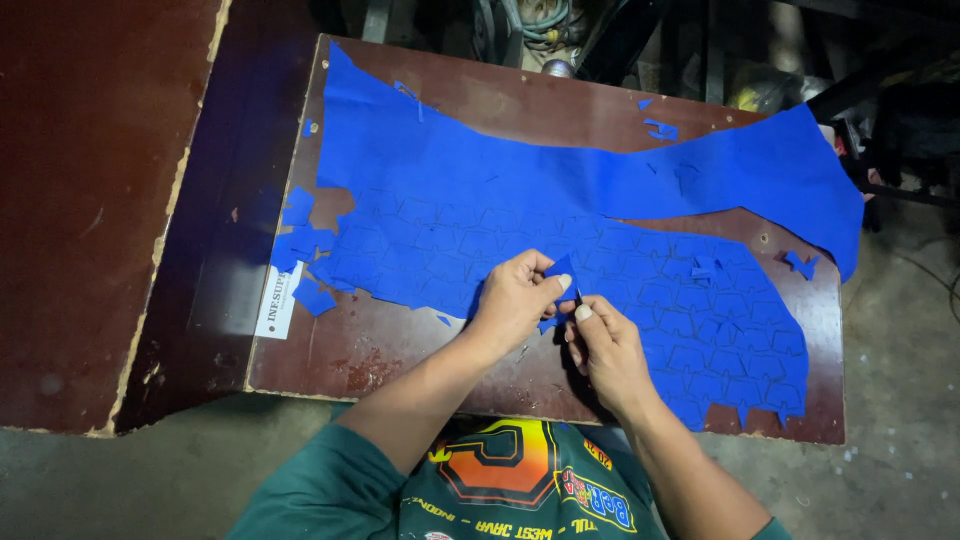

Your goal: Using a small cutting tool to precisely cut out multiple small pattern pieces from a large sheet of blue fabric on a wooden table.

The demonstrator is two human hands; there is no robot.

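1. Loose blue offcuts [305, 245]: a cluster on the left part of the counter [400, 350], just beside the sheet's left edge, well left of both hands.
2. Blue sheet [500, 190]: large, scored into many small shapes, its long axis running left to right across the counter; its near edge lies under and around the hands.
3. Left hand [513, 300]: fingers curled, thumb and forefinger pinching the small blue cut piece from its left side.
4. Small blue cut piece [560, 267]: lifted just above the sheet's near edge, between the two hands, touching both.
5. Right hand [608, 350]: nearer to the person and right of the piece; fingertips pressed together on its lower edge.
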